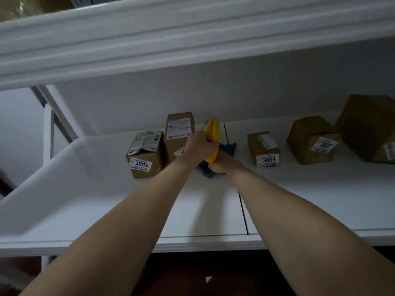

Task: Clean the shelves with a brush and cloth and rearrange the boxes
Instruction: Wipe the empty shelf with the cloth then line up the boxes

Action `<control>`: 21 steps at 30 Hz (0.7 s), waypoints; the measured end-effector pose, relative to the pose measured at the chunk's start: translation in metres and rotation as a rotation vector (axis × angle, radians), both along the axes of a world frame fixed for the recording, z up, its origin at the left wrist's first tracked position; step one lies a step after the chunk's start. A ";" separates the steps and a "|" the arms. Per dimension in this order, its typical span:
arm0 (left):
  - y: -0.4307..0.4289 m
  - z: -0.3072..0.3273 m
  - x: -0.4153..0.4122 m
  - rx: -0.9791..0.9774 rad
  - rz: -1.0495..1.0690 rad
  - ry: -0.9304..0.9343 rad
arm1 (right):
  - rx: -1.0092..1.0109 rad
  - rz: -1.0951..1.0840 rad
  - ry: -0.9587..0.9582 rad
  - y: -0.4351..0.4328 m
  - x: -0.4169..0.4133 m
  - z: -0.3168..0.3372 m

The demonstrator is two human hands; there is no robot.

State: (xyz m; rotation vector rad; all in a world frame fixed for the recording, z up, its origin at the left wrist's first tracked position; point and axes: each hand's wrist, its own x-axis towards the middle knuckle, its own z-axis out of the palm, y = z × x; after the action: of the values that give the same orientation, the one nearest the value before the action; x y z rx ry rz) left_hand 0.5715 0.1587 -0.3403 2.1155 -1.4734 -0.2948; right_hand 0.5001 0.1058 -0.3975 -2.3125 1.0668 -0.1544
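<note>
Looking forward and down, the head view records a white shelf (pixel 102 201) with five cardboard boxes standing along its back half.

Left hand (pixel 199 145): fingers curled round the yellow brush (pixel 212 129), clamped at mid-handle. The brush stands tilted, its upper end towards the back wall and its lower end down at the right hand.

Right hand (pixel 222 164): resting on the blue cloth (pixel 229 147), which lies bunched on the shelf under and around it. The hand meets the lower end of the brush. Its fingers are hidden beneath the hand, so whether they grip the cloth or lie flat cannot be told.

Boxes noted:
- box marked 3005 (pixel 146 155), left of the hands, its top label torn.
- tall box (pixel 180 130), just behind and right of it, touching or nearly touching; the left wrist covers its lower corner.
- box marked 3004 (pixel 264 149), right of the cloth and apart from it.
- box marked 2007 (pixel 312 139), further right, tilted.
- large box (pixel 369 127), at the frame edge, tilted, just beside the 2007 box.

Brush and cloth sit between the tall box and the 3004 box. An upper shelf (pixel 171 39) crosses the top of the frame.
</note>
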 end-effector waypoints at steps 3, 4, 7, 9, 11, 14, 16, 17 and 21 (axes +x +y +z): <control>0.005 0.004 0.001 0.009 -0.006 0.002 | -0.039 0.019 0.085 0.010 -0.007 0.006; 0.008 0.005 0.000 0.010 -0.004 0.002 | -0.046 0.036 0.129 0.017 -0.010 0.009; 0.019 0.009 -0.001 0.020 -0.006 0.008 | -0.063 0.131 0.295 0.048 -0.012 0.021; 0.032 0.012 -0.007 0.039 -0.011 -0.035 | -0.090 0.236 0.397 0.078 -0.010 0.029; 0.045 0.017 -0.012 0.083 -0.002 -0.060 | -0.048 0.325 0.427 0.110 -0.006 0.030; 0.065 0.027 -0.024 0.160 0.033 -0.095 | 0.014 0.358 0.304 0.139 -0.015 0.031; 0.074 0.033 -0.035 0.189 0.035 -0.121 | 0.044 0.308 0.310 0.141 -0.034 0.034; 0.079 0.034 -0.041 0.197 0.024 -0.123 | 0.047 0.248 0.329 0.137 -0.047 0.035; 0.090 0.037 -0.063 0.169 -0.025 -0.114 | 0.073 0.040 0.274 0.107 -0.111 0.031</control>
State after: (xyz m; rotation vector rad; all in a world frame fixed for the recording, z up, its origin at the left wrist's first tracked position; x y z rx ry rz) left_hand 0.5088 0.2487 -0.3037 2.2818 -1.5912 -0.3223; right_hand 0.3890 0.2133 -0.3662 -2.3319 1.1354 0.2201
